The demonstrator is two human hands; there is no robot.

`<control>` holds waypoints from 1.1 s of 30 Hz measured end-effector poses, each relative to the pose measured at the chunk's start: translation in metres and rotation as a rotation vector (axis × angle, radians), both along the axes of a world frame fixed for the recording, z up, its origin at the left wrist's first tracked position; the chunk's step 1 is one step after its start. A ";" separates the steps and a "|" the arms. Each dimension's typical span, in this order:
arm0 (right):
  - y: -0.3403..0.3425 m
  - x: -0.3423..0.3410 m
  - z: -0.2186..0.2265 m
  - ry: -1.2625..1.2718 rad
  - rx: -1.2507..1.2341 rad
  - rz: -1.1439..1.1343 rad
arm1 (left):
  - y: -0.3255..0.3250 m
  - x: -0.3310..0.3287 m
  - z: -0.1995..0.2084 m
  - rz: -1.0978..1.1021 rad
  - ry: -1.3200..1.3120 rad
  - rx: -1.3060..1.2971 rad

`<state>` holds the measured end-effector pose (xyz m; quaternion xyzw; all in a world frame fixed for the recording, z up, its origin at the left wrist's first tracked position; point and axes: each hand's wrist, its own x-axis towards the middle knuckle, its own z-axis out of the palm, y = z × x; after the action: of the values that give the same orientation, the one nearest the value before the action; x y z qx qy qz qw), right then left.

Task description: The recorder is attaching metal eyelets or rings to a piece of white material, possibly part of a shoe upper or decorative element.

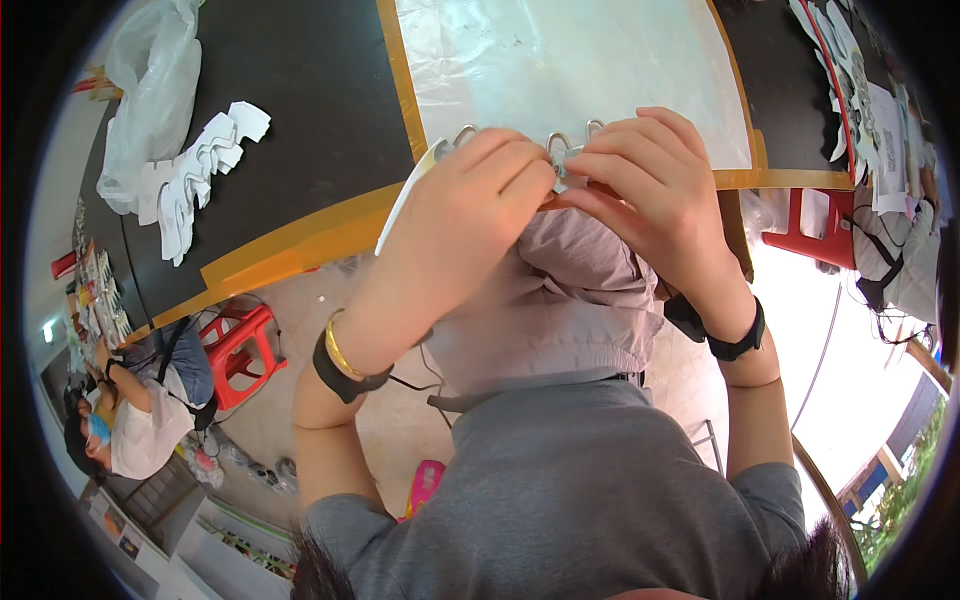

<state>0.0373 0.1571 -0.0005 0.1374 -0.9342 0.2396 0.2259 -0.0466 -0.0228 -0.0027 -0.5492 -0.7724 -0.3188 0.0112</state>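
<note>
My left hand (465,215) and my right hand (655,180) meet at the near edge of the table, both with curled fingers. Silvery wire loops, like the handles of binder clips (559,147), stick up between and behind the fingers. My right thumb and fingertips close at the middle loop. The left fingertips are pressed together beside it, and what they grip is mostly hidden. A white sheet or card (408,198) shows past the left hand's outer side. A small reddish-brown edge lies under the right thumb.
A translucent sheet (570,70) is taped to the black table (300,110). White cut pieces (205,165) lie at the left by a clear plastic bag (150,80); more pieces (850,80) lie far right. Red stools (240,355) stand below. A person (145,430) sits at the left.
</note>
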 end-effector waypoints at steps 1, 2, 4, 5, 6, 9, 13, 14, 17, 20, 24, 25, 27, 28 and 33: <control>0.000 0.000 -0.003 -0.004 0.021 -0.006 | 0.000 -0.002 -0.002 0.014 -0.021 0.020; 0.001 0.000 -0.006 -0.010 0.021 -0.006 | 0.000 -0.004 -0.004 0.028 -0.041 0.038; 0.003 -0.001 -0.013 0.023 0.015 -0.003 | 0.000 -0.004 -0.006 0.015 -0.036 0.058; 0.004 -0.002 -0.015 0.017 0.013 -0.002 | -0.001 -0.005 -0.007 0.001 -0.026 0.077; 0.004 -0.002 -0.017 0.041 0.032 0.017 | -0.001 -0.004 -0.010 0.002 -0.032 0.074; 0.008 -0.004 -0.019 0.120 0.111 0.059 | 0.000 -0.001 -0.017 0.075 0.035 0.101; 0.021 -0.005 -0.020 0.178 0.232 0.132 | -0.002 -0.007 -0.021 0.098 0.087 0.142; 0.022 -0.005 -0.019 0.177 0.232 0.133 | -0.002 -0.008 -0.021 0.094 0.099 0.126; 0.025 -0.005 -0.018 0.181 0.276 0.172 | 0.000 -0.007 -0.022 0.093 0.114 0.133; 0.025 -0.006 -0.019 0.194 0.259 0.188 | 0.000 -0.005 -0.018 0.113 0.196 0.094; 0.025 -0.009 -0.018 0.155 0.191 0.206 | 0.007 0.001 -0.016 0.157 0.271 0.087; 0.024 -0.009 -0.018 0.133 0.176 0.197 | 0.006 0.000 -0.020 0.130 0.279 0.131; 0.022 -0.009 -0.018 0.119 0.155 0.190 | 0.007 -0.001 -0.023 0.100 0.285 0.177; 0.022 -0.008 -0.019 0.106 0.134 0.185 | 0.007 0.000 -0.023 0.096 0.242 0.214; 0.025 -0.007 -0.021 0.130 0.160 0.207 | 0.009 0.001 -0.028 0.027 0.168 0.278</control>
<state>0.0298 0.1820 -0.0213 0.2659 -0.9145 0.1770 0.2485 -0.0452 -0.0139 -0.0305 -0.5566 -0.7247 -0.3752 0.1559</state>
